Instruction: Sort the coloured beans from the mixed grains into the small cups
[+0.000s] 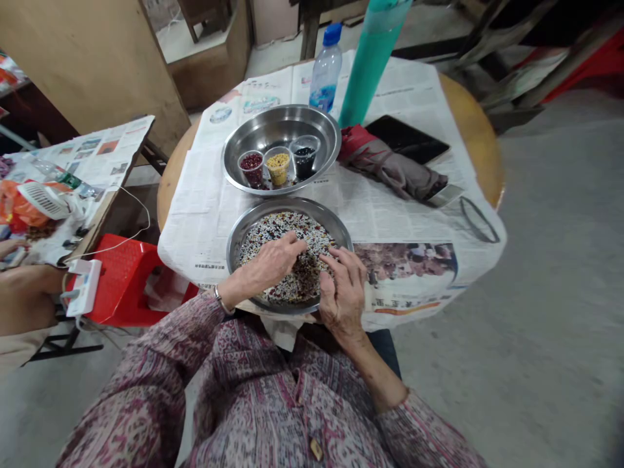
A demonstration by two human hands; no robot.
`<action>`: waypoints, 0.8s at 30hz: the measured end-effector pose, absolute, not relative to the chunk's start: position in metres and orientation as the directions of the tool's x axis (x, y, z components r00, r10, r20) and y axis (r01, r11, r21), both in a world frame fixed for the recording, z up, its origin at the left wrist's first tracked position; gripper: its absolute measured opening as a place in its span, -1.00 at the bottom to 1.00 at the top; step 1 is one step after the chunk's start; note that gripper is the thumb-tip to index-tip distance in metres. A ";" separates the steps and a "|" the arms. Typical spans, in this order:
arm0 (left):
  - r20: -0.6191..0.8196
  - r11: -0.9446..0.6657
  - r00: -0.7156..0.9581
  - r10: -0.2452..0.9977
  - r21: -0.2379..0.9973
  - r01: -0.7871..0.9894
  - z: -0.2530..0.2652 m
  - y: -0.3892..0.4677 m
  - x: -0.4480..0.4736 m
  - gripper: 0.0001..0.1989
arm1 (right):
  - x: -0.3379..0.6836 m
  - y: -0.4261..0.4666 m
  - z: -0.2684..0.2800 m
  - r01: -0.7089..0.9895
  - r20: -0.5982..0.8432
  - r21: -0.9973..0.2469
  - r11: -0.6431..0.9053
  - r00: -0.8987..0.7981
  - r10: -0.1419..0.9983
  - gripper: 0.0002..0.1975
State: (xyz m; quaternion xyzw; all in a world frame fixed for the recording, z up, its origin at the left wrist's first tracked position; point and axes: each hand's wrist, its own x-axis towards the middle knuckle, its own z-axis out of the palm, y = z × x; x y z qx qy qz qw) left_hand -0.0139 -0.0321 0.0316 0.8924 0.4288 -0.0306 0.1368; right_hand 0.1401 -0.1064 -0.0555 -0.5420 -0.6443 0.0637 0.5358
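A steel basin point(341, 233) in front of me holds a mix of small white, black, dark red and yellow grains or beads point(273, 234). My left hand point(273, 263) reaches over the middle of the mix, its fingers bent and pinched together; whatever is between the fingertips is too small to make out. At the basin's right side, my right hand point(345, 289) has its fingers apart, the fingertips at the edge of the mix. Behind stands a second steel basin point(273, 127) with clear cups of red pieces point(252, 169), yellow pieces point(277, 168) and black pieces point(305, 161).
Newspaper point(195, 221) covers the round table. A blue-capped bottle point(325, 71), a tall teal bottle point(373, 71), a folded umbrella point(390, 166) and a dark tablet-like object point(407, 138) stand or lie behind. Left are a red stool point(121, 279) and another person's arm point(29, 292).
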 end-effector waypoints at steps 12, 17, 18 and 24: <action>-0.102 -0.833 0.859 0.502 0.210 0.512 0.014 -0.025 0.004 -0.64 | 0.139 -0.108 -0.054 0.610 0.622 -0.677 0.412 0.175 0.763 -0.55; -0.163 -0.772 0.779 0.606 0.117 0.625 0.025 -0.018 -0.011 -0.76 | 0.139 -0.107 -0.054 0.609 0.625 -0.676 0.415 0.176 0.761 -0.56; -0.172 -0.733 0.736 0.655 0.094 0.674 0.030 -0.020 -0.019 -0.77 | 0.139 -0.107 -0.054 0.609 0.623 -0.677 0.413 0.175 0.763 -0.56; -0.101 -0.484 0.487 0.868 0.051 0.873 0.050 -0.031 -0.062 -0.79 | 0.139 -0.107 -0.053 0.610 0.620 -0.677 0.411 0.173 0.765 -0.58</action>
